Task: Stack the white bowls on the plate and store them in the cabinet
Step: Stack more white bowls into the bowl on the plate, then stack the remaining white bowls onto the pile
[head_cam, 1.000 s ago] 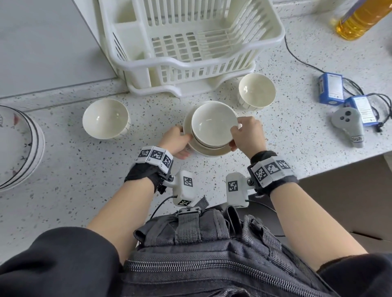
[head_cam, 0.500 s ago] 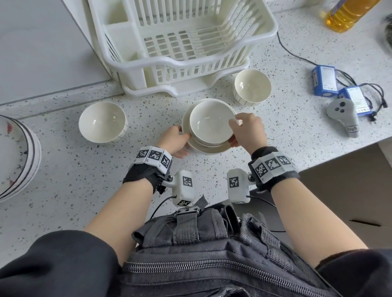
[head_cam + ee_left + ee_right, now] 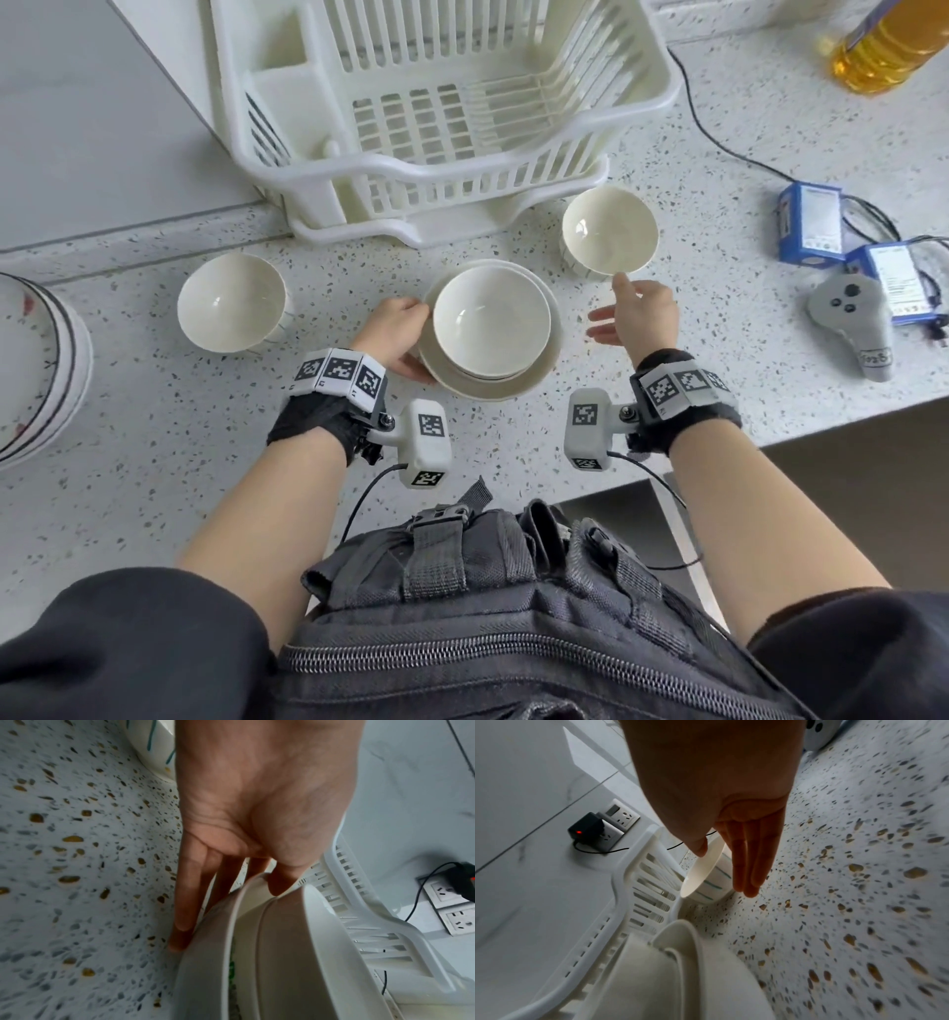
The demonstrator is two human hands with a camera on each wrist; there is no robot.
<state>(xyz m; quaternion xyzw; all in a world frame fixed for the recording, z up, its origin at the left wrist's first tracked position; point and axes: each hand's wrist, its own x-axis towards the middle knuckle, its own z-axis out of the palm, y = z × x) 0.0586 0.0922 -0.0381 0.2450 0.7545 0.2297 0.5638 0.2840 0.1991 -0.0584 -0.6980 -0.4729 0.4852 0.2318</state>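
A white plate (image 3: 513, 388) lies at the counter's middle with stacked white bowls (image 3: 490, 321) in it. My left hand (image 3: 416, 339) pinches the plate's left rim; the thumb (image 3: 280, 882) lies on top and the fingers (image 3: 185, 912) reach under the plate (image 3: 205, 973). Another white bowl (image 3: 231, 303) stands alone to the left. A third bowl (image 3: 610, 231), teal-striped outside (image 3: 716, 882), stands at the right by the rack. My right hand (image 3: 608, 303) is open at that bowl's near side, its straight fingers (image 3: 752, 852) beside the wall. Contact cannot be told.
A white dish rack (image 3: 441, 118) stands behind the bowls. Patterned plates (image 3: 36, 360) are stacked at the far left. Two blue boxes (image 3: 811, 231), a grey controller (image 3: 852, 318) and cables lie right. An oil bottle (image 3: 883, 46) stands at the back right. The counter's edge (image 3: 821, 426) runs at the front right.
My right hand has let go of the stacked bowls and moved right and away, up to the right bowl. My left hand stays on the plate's rim.
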